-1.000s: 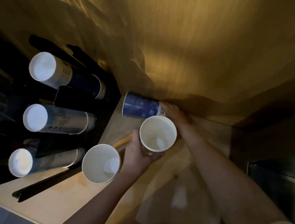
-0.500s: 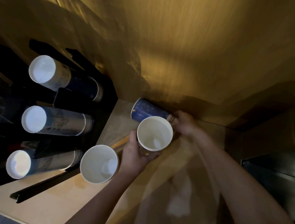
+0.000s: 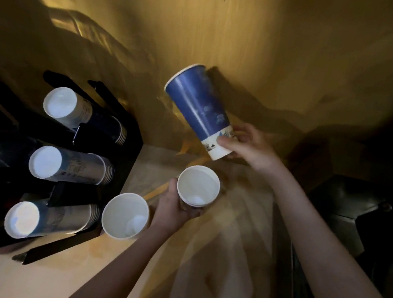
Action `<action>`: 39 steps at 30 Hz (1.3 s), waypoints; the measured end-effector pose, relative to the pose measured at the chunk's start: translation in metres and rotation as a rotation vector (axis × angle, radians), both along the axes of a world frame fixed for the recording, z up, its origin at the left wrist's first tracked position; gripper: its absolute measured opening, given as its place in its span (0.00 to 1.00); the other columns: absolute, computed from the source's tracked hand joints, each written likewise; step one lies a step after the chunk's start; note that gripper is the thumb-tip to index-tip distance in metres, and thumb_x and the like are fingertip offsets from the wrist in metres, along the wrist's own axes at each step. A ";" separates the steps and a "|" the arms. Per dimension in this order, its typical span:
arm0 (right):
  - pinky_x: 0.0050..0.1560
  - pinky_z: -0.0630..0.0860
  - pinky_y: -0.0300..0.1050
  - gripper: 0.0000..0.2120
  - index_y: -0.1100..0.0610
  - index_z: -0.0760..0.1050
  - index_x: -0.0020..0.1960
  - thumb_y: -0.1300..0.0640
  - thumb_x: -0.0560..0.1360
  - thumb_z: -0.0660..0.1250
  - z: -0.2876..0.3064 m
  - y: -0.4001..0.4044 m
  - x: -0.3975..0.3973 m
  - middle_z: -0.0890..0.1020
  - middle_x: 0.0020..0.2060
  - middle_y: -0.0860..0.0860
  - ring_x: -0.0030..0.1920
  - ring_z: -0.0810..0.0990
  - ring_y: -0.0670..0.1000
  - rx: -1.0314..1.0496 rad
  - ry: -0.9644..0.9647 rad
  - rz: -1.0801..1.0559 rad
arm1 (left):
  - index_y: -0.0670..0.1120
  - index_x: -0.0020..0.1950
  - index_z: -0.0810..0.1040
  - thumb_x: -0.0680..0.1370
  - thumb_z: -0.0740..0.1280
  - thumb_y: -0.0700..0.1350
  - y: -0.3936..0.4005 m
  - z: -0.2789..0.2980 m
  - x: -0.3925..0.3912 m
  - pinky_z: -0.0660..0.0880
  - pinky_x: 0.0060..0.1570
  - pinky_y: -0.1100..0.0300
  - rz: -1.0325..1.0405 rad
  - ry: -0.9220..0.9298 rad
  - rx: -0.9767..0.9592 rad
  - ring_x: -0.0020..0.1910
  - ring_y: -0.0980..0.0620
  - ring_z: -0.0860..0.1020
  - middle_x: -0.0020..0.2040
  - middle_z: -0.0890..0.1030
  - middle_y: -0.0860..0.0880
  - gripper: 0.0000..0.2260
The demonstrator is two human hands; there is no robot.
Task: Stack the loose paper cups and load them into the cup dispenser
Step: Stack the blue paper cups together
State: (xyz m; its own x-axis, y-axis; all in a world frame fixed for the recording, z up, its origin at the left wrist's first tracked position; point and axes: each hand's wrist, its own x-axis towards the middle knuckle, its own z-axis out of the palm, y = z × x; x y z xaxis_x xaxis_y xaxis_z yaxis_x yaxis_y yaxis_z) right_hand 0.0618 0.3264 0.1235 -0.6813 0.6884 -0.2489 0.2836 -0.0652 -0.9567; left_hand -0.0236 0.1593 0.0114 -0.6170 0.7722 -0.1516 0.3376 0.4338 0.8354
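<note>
- A blue paper cup [image 3: 197,106] is held in the air by the right hand [image 3: 244,144], above the back edge of the wooden counter [image 3: 21,273] and in front of the wood-panelled wall [image 3: 232,27].
- The right hand's fingers are pinched round the cup's white base; the cup is tilted, with its open rim pointing up and to the left.
- A second ago this cup lay on its side against the wall at the back of the counter, with the same hand on it. It has since been lifted clear and swung up.
- Just below it, the left hand [image 3: 174,206] is wrapped round a white-lined cup [image 3: 198,185] held upright with its mouth open to the camera. This hand has hardly moved.
- The lifted cup probably goes into the held one next, base first, so the first stacking step looks close.
- A third cup [image 3: 126,216] stands open on the counter just left of the left hand, not yet picked up.
- Along the counter's left edge sits the black cup dispenser [image 3: 104,151], with three stacks of cups [image 3: 72,165] lying in its channels, white bases facing the camera.
- The picture is dim and blurred by motion, so I cannot tell whether the held white-lined cup is one cup or several already nested.
- Dark, unclear shapes fill the far right.
</note>
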 end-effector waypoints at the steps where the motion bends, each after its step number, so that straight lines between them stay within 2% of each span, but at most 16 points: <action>1: 0.46 0.78 0.39 0.21 0.52 0.69 0.56 0.61 0.67 0.73 -0.004 -0.009 0.003 0.80 0.47 0.51 0.43 0.80 0.45 -0.051 0.047 -0.036 | 0.41 0.58 0.65 0.61 0.79 0.43 0.000 0.000 0.001 0.68 0.46 0.62 -0.012 0.003 -0.005 0.53 0.50 0.74 0.54 0.76 0.47 0.33; 3: 0.44 0.78 0.33 0.28 0.54 0.65 0.61 0.68 0.66 0.72 -0.015 -0.027 0.007 0.79 0.50 0.49 0.44 0.79 0.43 -0.074 0.122 -0.070 | 0.40 0.58 0.65 0.61 0.79 0.43 -0.001 0.002 0.002 0.67 0.44 0.63 -0.032 -0.001 -0.013 0.52 0.49 0.75 0.54 0.77 0.47 0.33; 5: 0.41 0.76 0.27 0.30 0.56 0.64 0.61 0.73 0.65 0.71 -0.027 -0.043 0.011 0.77 0.52 0.49 0.45 0.77 0.41 -0.059 0.141 -0.058 | 0.40 0.58 0.65 0.61 0.79 0.42 -0.002 0.004 0.003 0.65 0.40 0.67 -0.026 -0.032 -0.004 0.49 0.52 0.73 0.51 0.75 0.49 0.33; 8: 0.44 0.73 0.28 0.33 0.54 0.63 0.61 0.68 0.63 0.75 -0.047 -0.060 0.016 0.74 0.55 0.49 0.53 0.76 0.43 0.054 0.064 -0.053 | 0.42 0.59 0.65 0.61 0.79 0.42 -0.002 0.006 0.003 0.65 0.41 0.70 -0.026 -0.062 -0.001 0.49 0.53 0.73 0.51 0.74 0.51 0.33; 11: 0.47 0.72 0.23 0.34 0.51 0.62 0.59 0.67 0.62 0.76 -0.066 -0.068 0.019 0.74 0.55 0.49 0.56 0.75 0.46 0.131 0.053 -0.072 | 0.43 0.60 0.64 0.61 0.79 0.43 0.000 0.005 0.001 0.68 0.45 0.64 -0.034 -0.040 -0.027 0.51 0.51 0.75 0.54 0.77 0.48 0.33; 12: 0.49 0.71 0.24 0.34 0.51 0.62 0.59 0.67 0.62 0.77 -0.070 -0.071 0.019 0.75 0.55 0.49 0.57 0.74 0.47 0.174 0.049 -0.078 | 0.43 0.61 0.64 0.61 0.79 0.44 0.000 0.004 0.001 0.69 0.46 0.62 -0.035 -0.025 -0.026 0.52 0.50 0.75 0.56 0.77 0.46 0.34; 16: 0.63 0.71 0.46 0.38 0.50 0.64 0.63 0.52 0.59 0.79 -0.085 -0.077 0.024 0.73 0.62 0.49 0.64 0.71 0.50 0.334 -0.076 -0.029 | 0.46 0.61 0.64 0.61 0.79 0.46 -0.001 0.003 0.002 0.70 0.47 0.61 -0.045 -0.005 -0.032 0.52 0.51 0.76 0.59 0.77 0.47 0.35; 18: 0.66 0.66 0.45 0.38 0.49 0.63 0.66 0.48 0.61 0.77 -0.088 -0.080 0.029 0.69 0.64 0.45 0.68 0.64 0.47 0.373 -0.115 0.014 | 0.46 0.61 0.64 0.61 0.79 0.45 -0.001 0.002 0.002 0.70 0.46 0.62 -0.041 -0.004 -0.037 0.52 0.51 0.76 0.58 0.78 0.47 0.34; 20: 0.66 0.63 0.43 0.36 0.50 0.62 0.67 0.50 0.64 0.76 -0.088 -0.082 0.032 0.66 0.61 0.43 0.66 0.61 0.45 0.393 -0.122 0.040 | 0.46 0.62 0.64 0.61 0.79 0.45 -0.002 0.001 0.002 0.70 0.47 0.63 -0.042 0.005 -0.030 0.55 0.50 0.77 0.59 0.77 0.47 0.35; 24: 0.64 0.68 0.45 0.39 0.53 0.63 0.66 0.53 0.61 0.78 -0.088 -0.084 0.030 0.70 0.60 0.46 0.64 0.67 0.47 0.383 -0.088 -0.003 | 0.43 0.66 0.62 0.61 0.79 0.43 -0.001 0.001 0.002 0.68 0.51 0.63 -0.047 0.027 -0.014 0.61 0.44 0.75 0.63 0.76 0.43 0.39; 26: 0.63 0.70 0.46 0.41 0.51 0.62 0.67 0.53 0.60 0.79 -0.085 -0.084 0.030 0.72 0.61 0.47 0.63 0.70 0.47 0.325 -0.074 -0.011 | 0.43 0.66 0.61 0.61 0.79 0.42 -0.001 0.001 0.002 0.68 0.51 0.62 -0.047 0.018 -0.013 0.61 0.44 0.74 0.64 0.75 0.44 0.39; 28: 0.61 0.69 0.42 0.44 0.49 0.59 0.69 0.54 0.60 0.79 -0.080 -0.084 0.030 0.71 0.61 0.45 0.62 0.69 0.45 0.293 -0.067 0.014 | 0.43 0.67 0.60 0.61 0.79 0.42 -0.001 0.000 0.002 0.69 0.51 0.62 -0.047 0.017 -0.014 0.61 0.45 0.74 0.64 0.74 0.44 0.40; 30: 0.62 0.67 0.42 0.49 0.49 0.53 0.72 0.51 0.60 0.79 -0.076 -0.083 0.029 0.69 0.65 0.46 0.64 0.68 0.46 0.312 -0.111 0.023 | 0.44 0.66 0.60 0.62 0.79 0.42 -0.001 -0.001 0.002 0.70 0.51 0.61 -0.047 0.010 -0.017 0.61 0.45 0.74 0.63 0.75 0.44 0.39; 34: 0.66 0.62 0.43 0.51 0.54 0.49 0.75 0.42 0.63 0.74 -0.072 -0.084 0.029 0.61 0.74 0.50 0.72 0.62 0.50 0.508 -0.317 0.125 | 0.43 0.64 0.62 0.62 0.78 0.41 -0.001 -0.001 0.002 0.70 0.49 0.60 -0.040 -0.003 -0.024 0.58 0.44 0.75 0.61 0.76 0.43 0.37; 39: 0.67 0.63 0.47 0.51 0.55 0.48 0.75 0.33 0.63 0.68 -0.071 -0.081 0.030 0.63 0.73 0.52 0.71 0.62 0.52 0.715 -0.466 0.203 | 0.42 0.63 0.63 0.62 0.78 0.40 -0.001 -0.001 0.002 0.69 0.48 0.60 -0.036 -0.008 -0.021 0.57 0.44 0.75 0.60 0.76 0.42 0.36</action>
